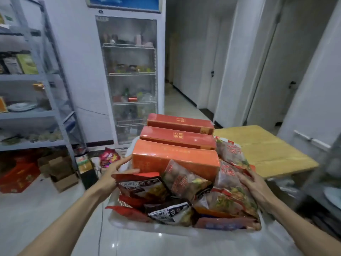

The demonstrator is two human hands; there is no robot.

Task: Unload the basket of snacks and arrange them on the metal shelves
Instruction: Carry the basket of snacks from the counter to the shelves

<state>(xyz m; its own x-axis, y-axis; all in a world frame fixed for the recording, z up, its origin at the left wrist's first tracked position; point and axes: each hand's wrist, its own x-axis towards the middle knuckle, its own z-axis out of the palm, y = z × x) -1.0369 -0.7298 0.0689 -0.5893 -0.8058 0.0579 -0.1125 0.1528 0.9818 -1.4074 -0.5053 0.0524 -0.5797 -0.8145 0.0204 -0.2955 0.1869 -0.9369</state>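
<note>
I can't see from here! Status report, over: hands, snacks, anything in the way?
Left hand flat against nearest orange box, right hand resting on clear snack bags. Basket piled full. Cardboard boxes on floor by metal shelves.

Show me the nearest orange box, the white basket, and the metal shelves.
nearest orange box (pixel 175 159), head view, its visible orange face.
white basket (pixel 166 230), head view, near rim.
metal shelves (pixel 22 77), head view, a shelf's front edge.

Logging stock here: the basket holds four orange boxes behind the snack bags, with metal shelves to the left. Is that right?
Only the count is wrong: the head view shows three orange boxes, not four. They are in the basket behind the snack bags, with metal shelves to the left.
</note>
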